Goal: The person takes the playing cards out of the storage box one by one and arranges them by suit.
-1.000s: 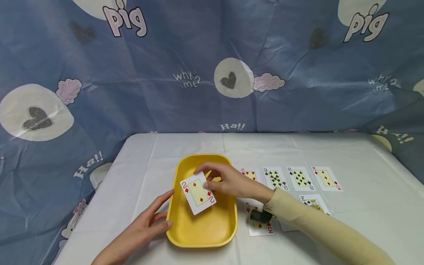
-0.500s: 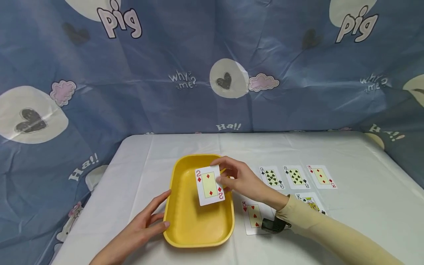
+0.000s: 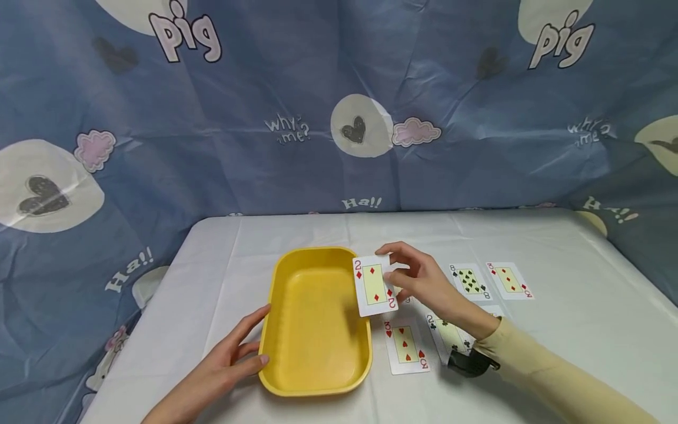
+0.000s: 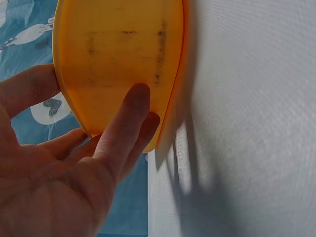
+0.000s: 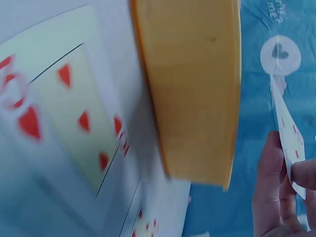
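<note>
In the head view my right hand (image 3: 418,280) pinches a two of diamonds playing card (image 3: 373,285) between thumb and fingers, face up. The card hangs over the right rim of an oblong yellow tray (image 3: 312,330). That same card (image 5: 291,143) appears nearly edge-on in the right wrist view. My left hand (image 3: 225,368) rests its fingertips against the tray's left side, and in the left wrist view the fingers (image 4: 131,113) lie extended along the outer wall. No cards show inside the tray.
Right of the tray lie a three of hearts (image 3: 406,347), a two of clubs (image 3: 445,333), an eight of spades (image 3: 469,282) and a three of diamonds (image 3: 509,281). My right hand and forearm partly cover other cards. A printed blue sheet (image 3: 296,176) hangs behind the white table (image 3: 582,282).
My right hand has carried the two of diamonds rightward, from over the middle of the tray to its right rim, turning it more upright. The left hand has stayed against the tray.
</note>
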`<state>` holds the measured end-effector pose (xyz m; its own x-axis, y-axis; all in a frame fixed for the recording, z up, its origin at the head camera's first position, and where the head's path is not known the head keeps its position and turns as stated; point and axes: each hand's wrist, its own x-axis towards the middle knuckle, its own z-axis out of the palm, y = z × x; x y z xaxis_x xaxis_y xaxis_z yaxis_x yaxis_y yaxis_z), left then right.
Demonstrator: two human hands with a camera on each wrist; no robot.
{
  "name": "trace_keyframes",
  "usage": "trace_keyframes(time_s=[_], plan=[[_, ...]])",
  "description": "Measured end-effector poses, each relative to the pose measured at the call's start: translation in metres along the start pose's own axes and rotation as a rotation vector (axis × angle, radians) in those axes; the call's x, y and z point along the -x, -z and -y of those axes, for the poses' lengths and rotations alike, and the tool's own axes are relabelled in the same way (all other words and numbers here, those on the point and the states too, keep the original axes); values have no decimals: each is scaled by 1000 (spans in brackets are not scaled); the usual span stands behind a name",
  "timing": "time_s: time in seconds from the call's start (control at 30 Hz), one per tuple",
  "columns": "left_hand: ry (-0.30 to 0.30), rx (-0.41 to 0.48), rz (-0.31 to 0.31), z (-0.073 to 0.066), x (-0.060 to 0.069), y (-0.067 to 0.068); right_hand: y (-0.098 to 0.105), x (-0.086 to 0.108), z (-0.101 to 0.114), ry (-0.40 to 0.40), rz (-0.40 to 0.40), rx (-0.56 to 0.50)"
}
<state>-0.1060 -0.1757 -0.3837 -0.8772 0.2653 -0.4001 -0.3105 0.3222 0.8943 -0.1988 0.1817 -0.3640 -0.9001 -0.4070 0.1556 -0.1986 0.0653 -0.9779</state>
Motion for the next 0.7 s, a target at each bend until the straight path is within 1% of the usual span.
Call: trace_keyframes(time_s=[0.33,0.43,0.57,0.7], plan=[[20,2,-14,-1,-2,1,48,27,-4,-6,-148,105],[25,0,-16,-1,-2,1,62,35,-5,-1,-178,136],[30,3,-14,-1,-3,1,80,46,-5,6,-195,171],[35,-1,-16,-1,-3,0,98,58,-6,-1,-222,233]])
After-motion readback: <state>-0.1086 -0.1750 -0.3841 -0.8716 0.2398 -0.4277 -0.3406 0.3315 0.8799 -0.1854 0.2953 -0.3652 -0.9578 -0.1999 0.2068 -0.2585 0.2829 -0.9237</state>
